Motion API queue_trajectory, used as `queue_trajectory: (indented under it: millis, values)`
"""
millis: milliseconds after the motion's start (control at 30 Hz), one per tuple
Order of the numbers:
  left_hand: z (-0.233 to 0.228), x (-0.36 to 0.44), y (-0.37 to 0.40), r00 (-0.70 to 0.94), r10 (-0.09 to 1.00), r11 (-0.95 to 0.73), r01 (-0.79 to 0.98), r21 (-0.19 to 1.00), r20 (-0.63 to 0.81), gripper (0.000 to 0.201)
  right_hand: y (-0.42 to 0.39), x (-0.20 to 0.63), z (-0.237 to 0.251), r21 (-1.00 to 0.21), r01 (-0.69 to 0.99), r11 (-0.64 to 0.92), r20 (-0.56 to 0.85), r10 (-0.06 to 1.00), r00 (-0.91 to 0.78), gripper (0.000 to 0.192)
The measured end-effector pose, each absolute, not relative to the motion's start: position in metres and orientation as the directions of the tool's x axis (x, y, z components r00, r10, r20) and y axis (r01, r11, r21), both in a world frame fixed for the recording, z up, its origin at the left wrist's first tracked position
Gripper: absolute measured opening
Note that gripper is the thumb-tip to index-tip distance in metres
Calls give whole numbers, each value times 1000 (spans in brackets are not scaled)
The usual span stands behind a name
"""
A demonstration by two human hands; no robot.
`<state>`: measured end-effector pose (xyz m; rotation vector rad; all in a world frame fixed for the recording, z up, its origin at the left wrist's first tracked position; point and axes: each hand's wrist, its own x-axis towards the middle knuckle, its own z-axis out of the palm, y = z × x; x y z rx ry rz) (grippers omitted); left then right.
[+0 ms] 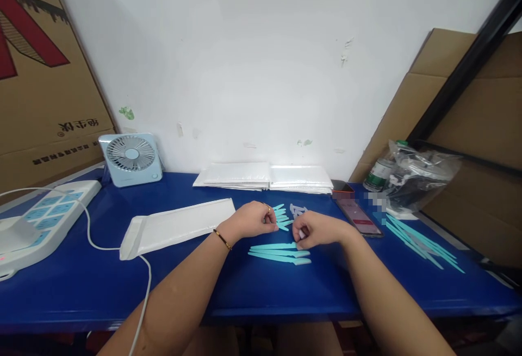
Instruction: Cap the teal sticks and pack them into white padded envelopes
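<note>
The left hand point(253, 219) grips a fan of slim turquoise plastic sticks point(281, 218) over the blue table point(81, 285); the right hand point(316, 229) pinches one pale stick point(302, 232) above three more lying turquoise sticks point(279, 253)

left hand point(253, 219) and right hand point(313, 229) curled, close together

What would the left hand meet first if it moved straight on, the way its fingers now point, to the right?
Most likely the right hand. The left hand, gripping a bunch of turquoise sticks, faces it across a small gap. The sticks' tips would probably touch first, though depth is hard to judge.
</note>
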<state>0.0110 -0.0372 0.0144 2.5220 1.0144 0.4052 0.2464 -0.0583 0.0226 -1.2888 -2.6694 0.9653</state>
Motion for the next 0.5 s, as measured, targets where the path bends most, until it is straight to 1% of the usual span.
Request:
queue_trajectory:
  millis: [100,200,300,367,433,500]
  values:
    - [13,15,-43,750,659,-681,556,476,67,28,-59,240,21,-518,703,487,-196,732,-652,10]
    - [11,17,-43,760,647,-710,571,413,63,20,-57,240,21,-508,699,503,-103,770,-630,11]
    - [13,16,-38,718,681,-725,636,264,141,18,-52,245,19,-518,698,495,-25,807,-590,11]
    - [16,13,-34,677,712,-702,690,178,184,18,-47,252,17,-532,710,462,26,847,-531,11]
    - [19,9,-30,635,742,-667,732,139,213,19,-42,259,15,-536,740,406,77,897,-436,15]
    - [21,7,-29,609,759,-647,745,163,231,17,-40,264,14,-528,769,360,116,928,-355,20]
